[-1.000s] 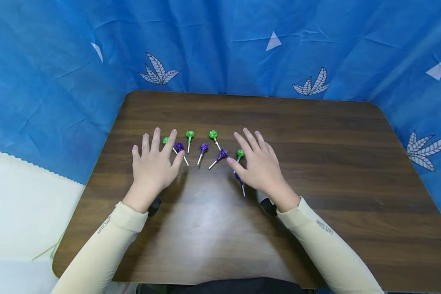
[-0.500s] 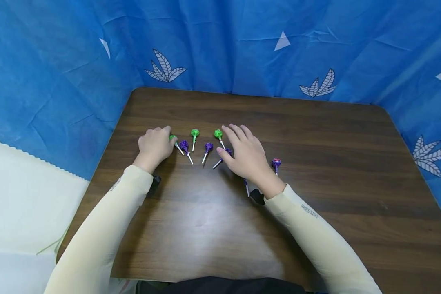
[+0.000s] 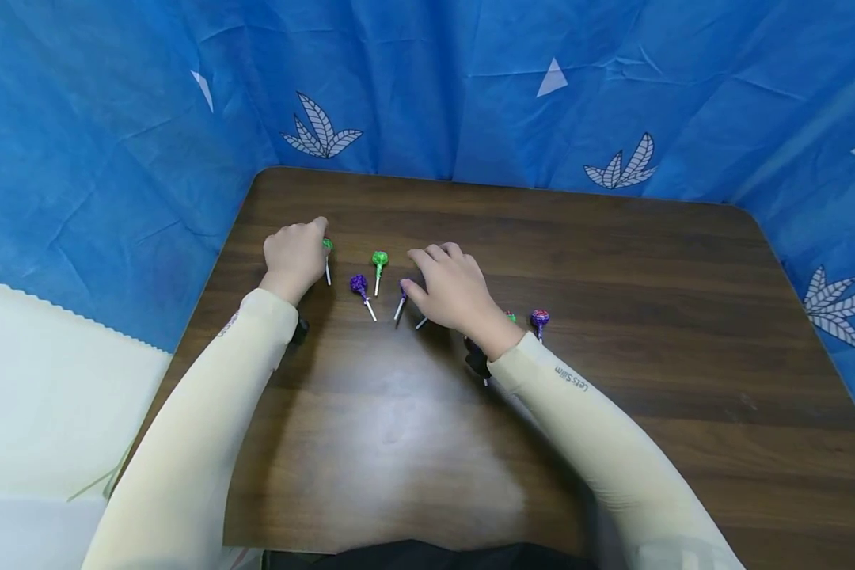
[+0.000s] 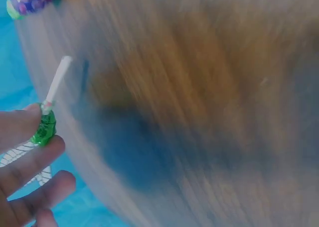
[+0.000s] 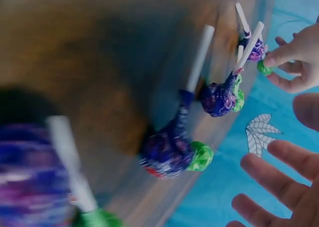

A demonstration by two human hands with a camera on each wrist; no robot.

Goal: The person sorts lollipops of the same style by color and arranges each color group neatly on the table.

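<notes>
At the left of the lollipop group, my left hand pinches a green lollipop by its wrapped head, between thumb and forefinger; its white stick points free in the left wrist view. My right hand hovers above the right part of the group, fingers spread and holding nothing. Beneath it, a purple lollipop is partly covered. Between the hands lie a green lollipop and a purple lollipop. In the right wrist view, another purple lollipop stands out before a green head.
A purple lollipop lies right of my right wrist, beside a green head mostly hidden by the arm. The brown wooden table ends against a blue patterned curtain. White cloth hangs at the left.
My left hand has curled from spread fingers, gripped the green lollipop and shifted it left and away from its purple neighbour. My right hand has moved left over the lollipops, uncovering others behind it.
</notes>
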